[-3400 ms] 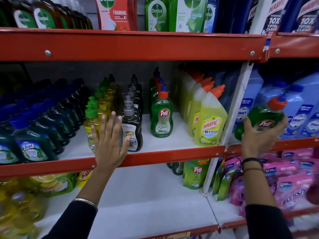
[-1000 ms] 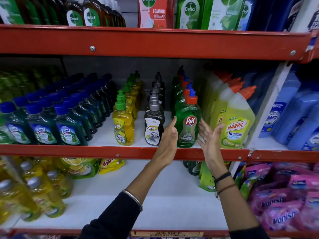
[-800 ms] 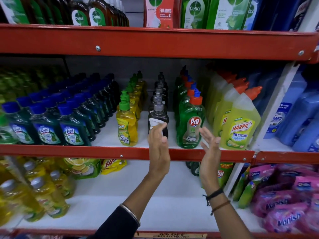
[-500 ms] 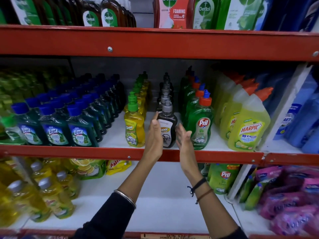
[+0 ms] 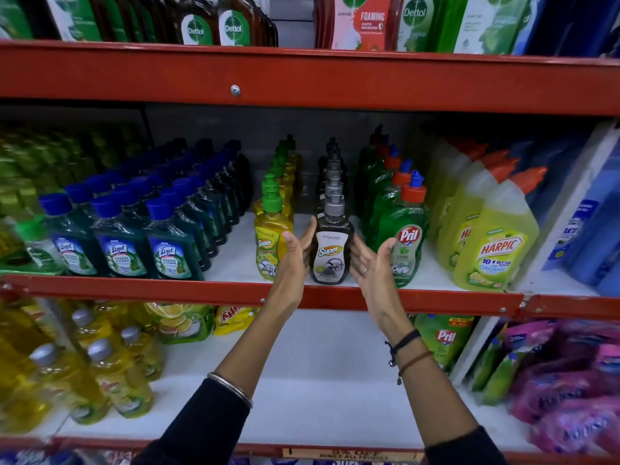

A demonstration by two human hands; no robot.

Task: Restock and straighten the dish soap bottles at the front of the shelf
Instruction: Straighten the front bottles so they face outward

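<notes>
A black Super dish soap bottle (image 5: pixel 332 253) with a grey pump stands upright at the front of the middle shelf (image 5: pixel 134 290), heading its row. My left hand (image 5: pixel 294 263) is flat against its left side, fingertips touching it. My right hand (image 5: pixel 373 268) is cupped just off its right side, palm turned inward, fingers apart. A yellow Super bottle (image 5: pixel 269 245) stands to the left and a green Pril bottle (image 5: pixel 404 229) to the right, each fronting its own row. Neither hand wraps around a bottle.
Blue-capped Lizol bottles (image 5: pixel 171 255) fill the shelf's left part and yellow Harpic bottles (image 5: pixel 498 239) stand to the right. Dettol bottles (image 5: pixel 235 26) line the shelf above. Below are yellow bottles (image 5: pixel 114 377), a Pril pouch (image 5: pixel 443 340) and pink Vanish packs (image 5: pixel 567 380).
Both hands have moved left from the green Pril bottle to either side of the black Super bottle. The Pril bottle held 3.4 s ago now stands on the shelf.
</notes>
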